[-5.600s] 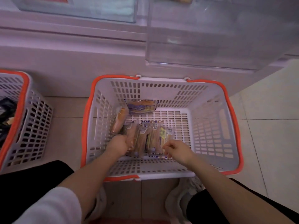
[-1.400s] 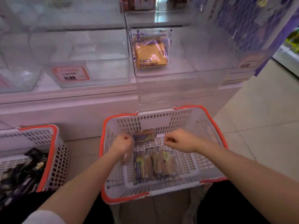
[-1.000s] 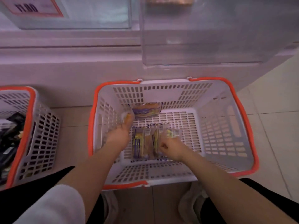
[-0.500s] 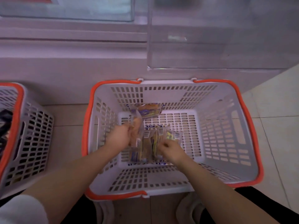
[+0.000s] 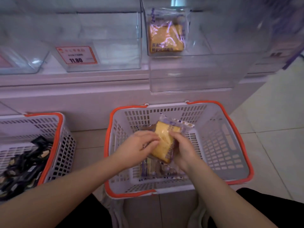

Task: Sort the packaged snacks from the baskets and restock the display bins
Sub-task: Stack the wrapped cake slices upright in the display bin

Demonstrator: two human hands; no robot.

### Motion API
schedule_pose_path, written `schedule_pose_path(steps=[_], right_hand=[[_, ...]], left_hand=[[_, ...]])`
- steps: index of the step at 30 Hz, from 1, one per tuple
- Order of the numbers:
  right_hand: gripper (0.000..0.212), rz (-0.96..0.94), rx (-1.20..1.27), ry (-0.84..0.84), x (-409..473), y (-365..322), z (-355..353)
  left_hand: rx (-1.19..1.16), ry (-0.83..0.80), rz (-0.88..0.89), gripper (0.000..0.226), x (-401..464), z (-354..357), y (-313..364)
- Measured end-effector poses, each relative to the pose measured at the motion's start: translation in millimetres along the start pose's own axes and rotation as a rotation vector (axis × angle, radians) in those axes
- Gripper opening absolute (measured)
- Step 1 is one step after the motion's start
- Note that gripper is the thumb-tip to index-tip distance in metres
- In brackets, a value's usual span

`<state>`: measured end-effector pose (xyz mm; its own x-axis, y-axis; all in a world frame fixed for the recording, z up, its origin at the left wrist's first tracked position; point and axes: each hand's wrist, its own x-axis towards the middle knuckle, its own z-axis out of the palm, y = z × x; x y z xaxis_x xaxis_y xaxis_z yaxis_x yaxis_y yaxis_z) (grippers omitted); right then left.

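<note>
A yellow cake slice in a clear wrapper (image 5: 165, 139) is lifted above the white basket with the orange rim (image 5: 236, 142). My left hand (image 5: 139, 145) grips its left side and my right hand (image 5: 182, 148) grips its right side, fingers curled round the packet. More wrapped slices (image 5: 158, 170) lie on the basket floor under my hands, partly hidden. Straight ahead, a clear display bin (image 5: 213, 38) holds one upright packet of the same cake (image 5: 166, 37).
A second basket (image 5: 57, 137) on the left holds several dark-wrapped snacks (image 5: 23, 165). Clear bins (image 5: 107, 38) line the white counter, one with an orange price tag (image 5: 76, 55). A clear drop-front panel (image 5: 192, 76) hangs over the basket. Tiled floor (image 5: 271, 129) lies to the right.
Both hands have risen from the basket floor holding one cake packet between them. My view has tilted up, bringing the display bins back into sight.
</note>
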<state>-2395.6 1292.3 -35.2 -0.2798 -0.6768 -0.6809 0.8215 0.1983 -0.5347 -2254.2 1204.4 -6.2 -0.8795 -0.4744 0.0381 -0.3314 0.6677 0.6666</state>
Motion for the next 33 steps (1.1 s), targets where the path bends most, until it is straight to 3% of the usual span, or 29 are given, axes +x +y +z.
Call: schedule_pose_path(steps=[3, 5, 7, 10, 12, 15, 17, 19, 21, 25, 27, 29, 31, 33], right_hand=[[0.018, -0.096, -0.1, -0.004, -16.8, -17.8, -2.6], [0.012, -0.158, -0.164, -0.048, -25.9, -26.8, -0.1], [0.008, -0.198, -0.217, -0.117, -35.9, -33.1, 6.6], [0.013, -0.255, -0.227, -0.233, -54.2, -38.6, 19.4], [0.021, -0.417, -0.357, -0.156, -64.3, -46.1, 23.5], [0.067, -0.879, -0.774, 0.176, -78.6, -66.8, 20.8], [0.067, -1.117, -1.122, 0.106, -88.9, -79.1, 23.9], [0.046, -1.12, -1.396, -0.099, -93.7, -84.8, 29.4], [0.034, -1.079, -1.45, -0.184, -96.0, -91.4, 33.1], [0.039, -1.078, -1.534, -0.241, -96.1, -103.2, 37.4], [0.032, -1.092, -1.428, -0.203, -91.4, -104.5, 41.3], [0.019, -1.05, -1.145, -0.19, -89.9, -108.4, 46.8], [0.018, -1.004, -0.825, -0.176, -90.5, -114.8, 51.8], [0.018, -0.906, -0.473, -0.213, -91.6, -121.0, 55.8]], left_hand=[[0.0, 0.143, -0.137, 0.042, 4.2, -20.6, 7.2], [-0.253, 0.178, -0.331, 0.046, 8.8, -31.6, 18.4], [-0.644, 0.113, -0.45, 0.041, 12.3, -37.0, 33.2], [-0.878, 0.02, -0.413, 0.021, 13.3, -38.9, 50.2], [-0.771, 0.08, -0.375, 0.02, 15.0, -42.7, 60.0], [-0.143, 0.16, -0.199, 0.027, 19.4, -54.0, 68.0], [0.063, 0.139, -0.036, 0.028, 21.8, -60.1, 74.9], [0.119, 0.142, 0.031, 0.025, 25.2, -64.5, 81.4], [0.136, 0.199, 0.038, 0.034, 27.4, -67.1, 85.6], [0.132, 0.313, 0.101, 0.046, 30.1, -77.7, 89.6], [0.2, 0.405, 0.172, 0.046, 31.8, -83.6, 93.7], [0.195, 0.608, 0.142, 0.052, 33.9, -91.7, 96.7], [0.057, 0.813, 0.052, 0.053, 33.9, -100.9, 97.1], [-0.161, 0.807, -0.075, 0.035, 32.7, -108.1, 94.3]])
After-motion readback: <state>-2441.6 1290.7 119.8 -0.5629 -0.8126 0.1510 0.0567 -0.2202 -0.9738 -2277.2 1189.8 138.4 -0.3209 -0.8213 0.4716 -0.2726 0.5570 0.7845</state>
